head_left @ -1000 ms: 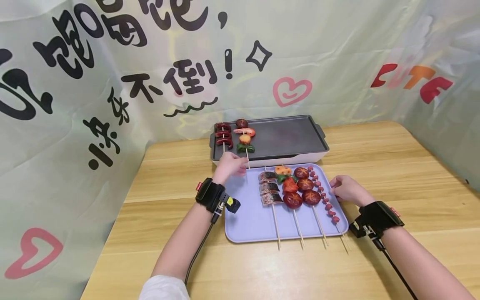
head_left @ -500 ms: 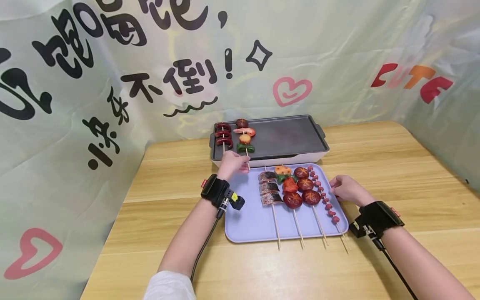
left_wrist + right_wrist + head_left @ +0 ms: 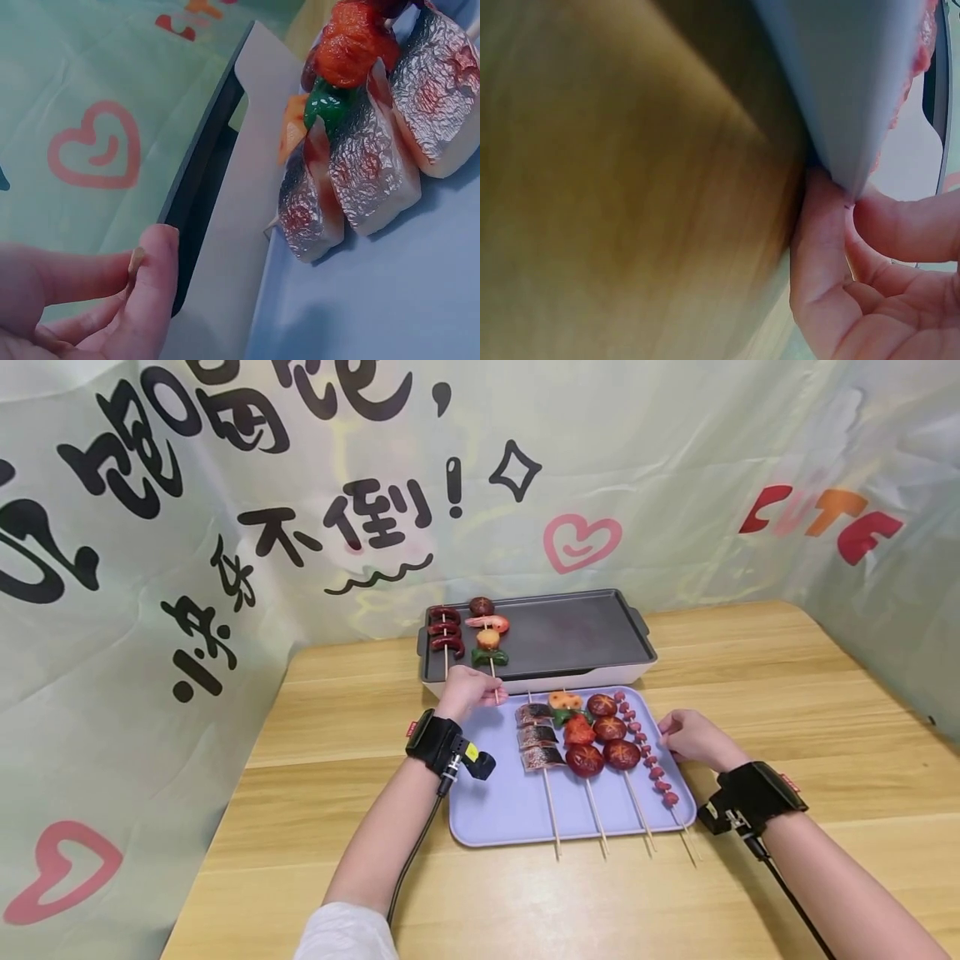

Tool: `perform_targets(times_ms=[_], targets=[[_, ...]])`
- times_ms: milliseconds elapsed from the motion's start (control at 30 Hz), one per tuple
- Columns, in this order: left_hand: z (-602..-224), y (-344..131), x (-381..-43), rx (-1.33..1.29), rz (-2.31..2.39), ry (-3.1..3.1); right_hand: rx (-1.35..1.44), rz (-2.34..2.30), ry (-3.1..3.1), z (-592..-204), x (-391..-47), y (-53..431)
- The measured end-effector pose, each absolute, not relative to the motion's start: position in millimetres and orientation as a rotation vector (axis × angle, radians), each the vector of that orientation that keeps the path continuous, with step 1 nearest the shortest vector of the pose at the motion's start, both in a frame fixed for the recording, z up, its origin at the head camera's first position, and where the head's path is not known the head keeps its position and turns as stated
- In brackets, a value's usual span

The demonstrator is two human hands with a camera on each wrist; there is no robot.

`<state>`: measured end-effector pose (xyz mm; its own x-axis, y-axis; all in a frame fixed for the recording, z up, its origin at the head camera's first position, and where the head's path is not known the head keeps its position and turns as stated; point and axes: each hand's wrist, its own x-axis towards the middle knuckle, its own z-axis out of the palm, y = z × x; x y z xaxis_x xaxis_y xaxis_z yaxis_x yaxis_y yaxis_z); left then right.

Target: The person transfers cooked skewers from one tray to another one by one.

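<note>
On the left part of the dark griddle (image 3: 573,635) lies a mixed skewer (image 3: 487,640) with a mushroom, a shrimp, a yellow round piece and green pepper. My left hand (image 3: 467,687) pinches the stick of that skewer at the griddle's front edge; the stick's tip (image 3: 136,262) shows between finger and thumb in the left wrist view. A skewer of dark red sausage pieces (image 3: 446,631) lies to its left, the stick partly hidden by the hand. My right hand (image 3: 693,737) grips the right rim of the lavender tray (image 3: 491,806), thumb above and fingers below.
On the tray lie a fish skewer (image 3: 540,735), a mixed vegetable skewer (image 3: 582,752), a mushroom skewer (image 3: 621,753) and a thin skewer of small red pieces (image 3: 656,768). Their sticks overhang the front rim. A printed cloth (image 3: 660,460) stands behind the wooden table (image 3: 345,710).
My left hand has shifted slightly right and towards the tray, its forearm swinging right. The skewers on the griddle have stayed put. The right hand keeps its grip on the tray.
</note>
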<state>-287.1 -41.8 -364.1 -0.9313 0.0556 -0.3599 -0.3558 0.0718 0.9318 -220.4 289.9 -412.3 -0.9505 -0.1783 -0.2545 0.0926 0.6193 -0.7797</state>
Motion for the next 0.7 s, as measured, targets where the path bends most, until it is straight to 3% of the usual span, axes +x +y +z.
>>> perform_targets(times_ms=[700], targets=[[-367.8,-41.5,-288.5,-0.312,1.975,2.031,-0.021,-1.174,2.56,-404.6,-217.6,283.3]])
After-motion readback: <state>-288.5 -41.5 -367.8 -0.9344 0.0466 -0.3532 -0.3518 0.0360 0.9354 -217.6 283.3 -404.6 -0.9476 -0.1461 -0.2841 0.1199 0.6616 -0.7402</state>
